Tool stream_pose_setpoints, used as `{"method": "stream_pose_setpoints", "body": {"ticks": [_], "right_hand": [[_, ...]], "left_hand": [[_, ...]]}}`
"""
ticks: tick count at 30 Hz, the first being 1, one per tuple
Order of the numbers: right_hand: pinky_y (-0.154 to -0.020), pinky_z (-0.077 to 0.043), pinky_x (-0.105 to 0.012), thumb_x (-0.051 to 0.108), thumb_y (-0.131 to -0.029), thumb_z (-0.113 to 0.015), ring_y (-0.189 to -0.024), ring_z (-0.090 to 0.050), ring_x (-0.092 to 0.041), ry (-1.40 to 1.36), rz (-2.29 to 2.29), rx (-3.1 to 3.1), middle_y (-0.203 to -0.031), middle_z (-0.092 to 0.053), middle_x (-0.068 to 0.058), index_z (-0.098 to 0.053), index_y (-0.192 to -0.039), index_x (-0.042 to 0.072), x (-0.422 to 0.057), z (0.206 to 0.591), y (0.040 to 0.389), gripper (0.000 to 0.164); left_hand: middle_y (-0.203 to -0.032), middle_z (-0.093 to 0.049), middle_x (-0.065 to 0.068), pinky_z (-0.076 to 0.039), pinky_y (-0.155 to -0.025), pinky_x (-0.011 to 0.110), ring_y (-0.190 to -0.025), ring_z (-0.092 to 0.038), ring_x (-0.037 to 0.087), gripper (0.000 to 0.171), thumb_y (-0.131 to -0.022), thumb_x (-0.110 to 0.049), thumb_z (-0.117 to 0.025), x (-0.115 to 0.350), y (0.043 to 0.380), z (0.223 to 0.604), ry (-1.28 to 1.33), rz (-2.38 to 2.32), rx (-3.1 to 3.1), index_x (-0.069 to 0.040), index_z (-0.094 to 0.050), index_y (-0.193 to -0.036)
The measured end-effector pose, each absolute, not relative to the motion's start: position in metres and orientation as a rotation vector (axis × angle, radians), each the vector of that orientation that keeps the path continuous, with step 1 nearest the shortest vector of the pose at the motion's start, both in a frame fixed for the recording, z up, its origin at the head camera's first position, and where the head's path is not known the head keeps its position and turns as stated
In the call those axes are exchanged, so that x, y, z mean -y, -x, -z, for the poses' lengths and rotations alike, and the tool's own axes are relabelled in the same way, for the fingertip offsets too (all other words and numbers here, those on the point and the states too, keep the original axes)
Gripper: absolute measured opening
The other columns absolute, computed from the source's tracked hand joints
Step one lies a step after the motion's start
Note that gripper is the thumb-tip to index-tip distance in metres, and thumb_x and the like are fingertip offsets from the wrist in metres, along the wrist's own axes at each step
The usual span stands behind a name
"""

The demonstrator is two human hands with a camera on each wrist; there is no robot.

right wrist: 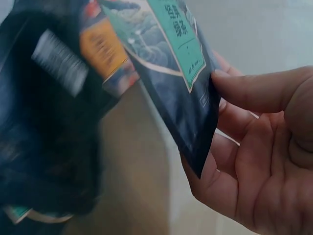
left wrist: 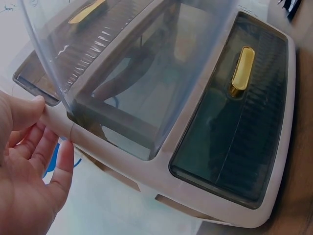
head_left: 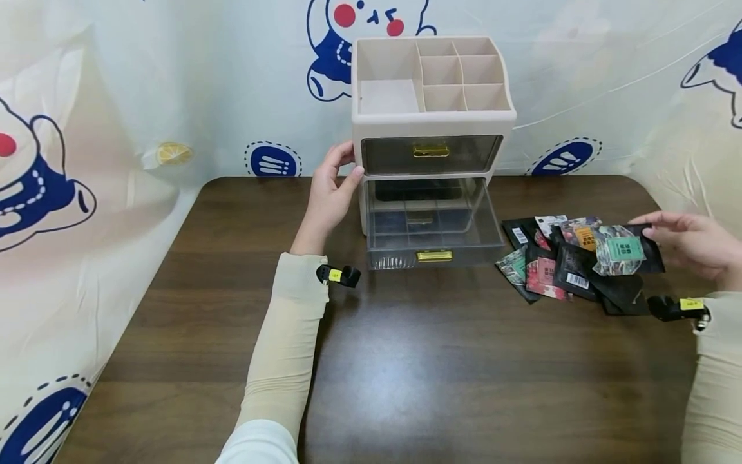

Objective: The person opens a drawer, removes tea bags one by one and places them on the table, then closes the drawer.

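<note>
A cream desktop organizer (head_left: 435,119) stands at the back of the table, its middle drawer (head_left: 394,241) pulled out. My left hand (head_left: 332,190) grips the organizer's left side, thumb at the front edge and fingers along the side wall. In the left wrist view, gold handles show on the shut drawers above and below the pulled-out one. At the right, my right hand (head_left: 698,245) pinches the edge of a black sachet (right wrist: 181,98) with a green label, thumb on its printed face. The sachet overlaps a pile of similar sachets (head_left: 545,270) in the head view.
Small compartments (head_left: 443,71) top the organizer. The dark wooden table (head_left: 406,374) runs back to a patterned cloth (head_left: 243,77) hanging behind and at both sides. A black wrist camera (head_left: 342,275) sits on the left sleeve, another camera (head_left: 672,308) on the right.
</note>
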State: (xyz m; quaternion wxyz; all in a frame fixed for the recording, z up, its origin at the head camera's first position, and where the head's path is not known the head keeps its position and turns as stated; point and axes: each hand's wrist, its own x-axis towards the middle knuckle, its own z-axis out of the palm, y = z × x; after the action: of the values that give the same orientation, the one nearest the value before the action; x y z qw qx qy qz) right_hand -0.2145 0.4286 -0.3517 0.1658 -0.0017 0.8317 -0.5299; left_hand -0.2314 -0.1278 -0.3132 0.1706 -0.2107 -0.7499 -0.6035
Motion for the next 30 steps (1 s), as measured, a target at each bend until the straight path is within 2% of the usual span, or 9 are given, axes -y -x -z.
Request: {"method": "stream_pose_setpoints", "body": {"ticks": [6, 10, 13, 16, 18, 23, 28, 30], "right_hand": [[-0.061, -0.053, -0.027, 0.008, -0.098, -0.041, -0.075, -0.059, -0.012, -0.065, 1.603, -2.239, -0.086, -0.063, 0.010, -0.063, -0.101, 0.031, -0.439, 0.375, 0.208, 0.031], [-0.062, -0.050, -0.018, 0.015, -0.099, -0.038, -0.077, -0.054, -0.001, -0.129, 1.454, -2.423, -0.087, -0.054, 0.025, -0.057, -0.103, 0.035, -0.435, 0.380, 0.208, 0.027], [-0.063, -0.047, -0.013, 0.019, -0.100, -0.036, -0.079, -0.050, 0.007, -0.172, 1.348, -2.564, -0.087, -0.047, 0.034, -0.051, -0.112, 0.027, -0.428, 0.379, 0.209, 0.021], [-0.064, -0.047, -0.012, 0.025, -0.099, -0.038, -0.080, -0.049, 0.010, -0.200, 1.346, -2.612, -0.086, -0.048, 0.034, -0.047, -0.117, 0.013, -0.415, 0.374, 0.209, 0.024], [-0.063, -0.047, -0.011, 0.028, -0.098, -0.040, -0.079, -0.049, 0.011, -0.178, 1.336, -2.664, -0.085, -0.048, 0.034, -0.048, -0.115, 0.012, -0.404, 0.369, 0.209, 0.025], [-0.060, -0.048, -0.012, 0.026, -0.096, -0.046, -0.072, -0.056, 0.001, 0.007, 1.541, -2.666, -0.079, -0.060, 0.021, -0.058, -0.100, 0.023, -0.364, 0.350, 0.210, 0.013], [-0.042, -0.041, -0.018, 0.022, -0.094, -0.052, -0.057, -0.049, -0.008, 0.169, 1.690, -2.672, -0.069, -0.060, 0.005, -0.063, -0.097, 0.014, -0.314, 0.323, 0.210, 0.014], [-0.041, -0.038, -0.018, 0.020, -0.092, -0.056, -0.057, -0.048, -0.010, 0.269, 1.644, -2.778, -0.067, -0.059, 0.004, -0.062, -0.096, 0.008, -0.294, 0.311, 0.207, 0.014]], "left_hand": [[-0.119, -0.048, 0.020, -0.046, -0.078, 0.028, -0.109, -0.046, 0.018, 0.035, -0.092, 0.002, -0.049, 0.127, 0.231, 0.313, 0.602, 1.715, 2.123, 0.008, -0.044, -0.127], [-0.119, -0.048, 0.020, -0.046, -0.078, 0.029, -0.109, -0.046, 0.018, 0.035, -0.092, 0.002, -0.049, 0.128, 0.230, 0.313, 0.606, 1.714, 2.117, 0.008, -0.044, -0.127], [-0.119, -0.048, 0.020, -0.047, -0.078, 0.029, -0.109, -0.046, 0.018, 0.035, -0.092, 0.002, -0.049, 0.128, 0.230, 0.313, 0.599, 1.711, 2.118, 0.008, -0.044, -0.127], [-0.119, -0.048, 0.020, -0.047, -0.079, 0.030, -0.109, -0.046, 0.018, 0.035, -0.092, 0.002, -0.049, 0.128, 0.230, 0.312, 0.600, 1.710, 2.117, 0.008, -0.044, -0.127], [-0.119, -0.048, 0.021, -0.047, -0.079, 0.030, -0.109, -0.046, 0.019, 0.035, -0.092, 0.002, -0.049, 0.127, 0.230, 0.312, 0.608, 1.710, 2.114, 0.008, -0.044, -0.126], [-0.117, -0.048, 0.021, -0.046, -0.078, 0.030, -0.109, -0.046, 0.020, 0.035, -0.092, 0.002, -0.049, 0.127, 0.230, 0.313, 0.619, 1.705, 2.114, 0.009, -0.045, -0.126], [-0.118, -0.048, 0.021, -0.046, -0.078, 0.030, -0.109, -0.046, 0.019, 0.035, -0.092, 0.002, -0.049, 0.127, 0.230, 0.312, 0.615, 1.696, 2.122, 0.009, -0.044, -0.126], [-0.118, -0.048, 0.021, -0.046, -0.079, 0.029, -0.109, -0.046, 0.019, 0.035, -0.092, 0.002, -0.049, 0.128, 0.230, 0.312, 0.616, 1.694, 2.124, 0.009, -0.044, -0.126]]}}
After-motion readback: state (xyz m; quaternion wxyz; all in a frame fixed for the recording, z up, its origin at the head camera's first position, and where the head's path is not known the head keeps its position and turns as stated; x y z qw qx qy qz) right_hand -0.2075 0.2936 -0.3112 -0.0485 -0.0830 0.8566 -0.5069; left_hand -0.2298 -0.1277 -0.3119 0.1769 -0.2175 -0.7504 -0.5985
